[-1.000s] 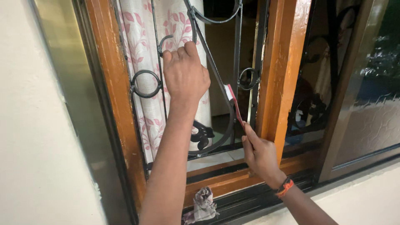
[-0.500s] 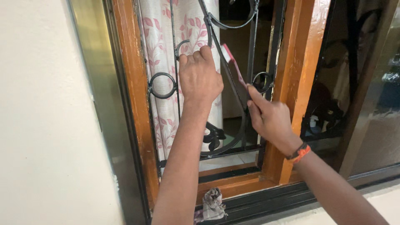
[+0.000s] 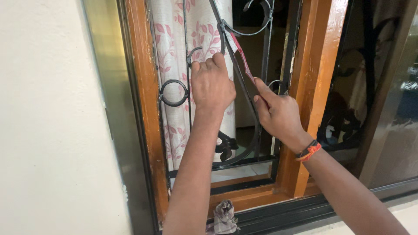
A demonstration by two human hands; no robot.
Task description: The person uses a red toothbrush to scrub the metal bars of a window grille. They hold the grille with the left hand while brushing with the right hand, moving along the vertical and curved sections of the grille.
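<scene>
Red toothbrush (image 3: 241,58) above right hand (image 3: 278,114), on grille (image 3: 226,39)

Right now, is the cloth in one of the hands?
No, the cloth lies crumpled on the window sill, while the left hand grips the grille and the right hand holds a brush.

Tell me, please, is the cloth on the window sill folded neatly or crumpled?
Crumpled. The cloth sits bunched in a wrinkled heap on the sill track, below the left hand, with no flat folds showing.
</scene>
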